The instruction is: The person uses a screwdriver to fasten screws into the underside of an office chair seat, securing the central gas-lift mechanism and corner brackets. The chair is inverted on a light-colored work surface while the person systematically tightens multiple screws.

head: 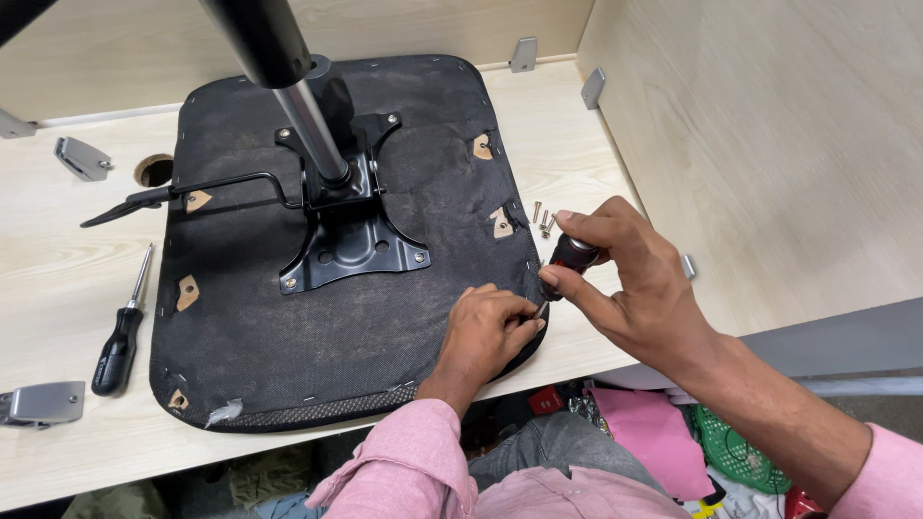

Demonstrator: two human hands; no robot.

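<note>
Plainly, the chair seat [336, 250] lay upside down on the pale wooden table [58, 279], its black fabric underside up and a metal plate [346, 231] with a steel post [312, 120] bolted at its middle. The right hand [635, 279] was closed around the dark handle of a screwdriver [569, 258], tip pointed down at the seat's near right edge. The left hand [486, 332] rested on the fabric there, fingertips pinched together at the tip, seemingly steadying a small screw, though that was too small to make out. Loose screws [541, 219] sat just beside the seat's right edge. A second screwdriver [120, 341] lay apart to the left, near a grey bracket [43, 402]. The seat looked stiff and fairly heavy, its cloth thin and soft; I judged the plate or the rigid rim the firmest places to grip.
</note>
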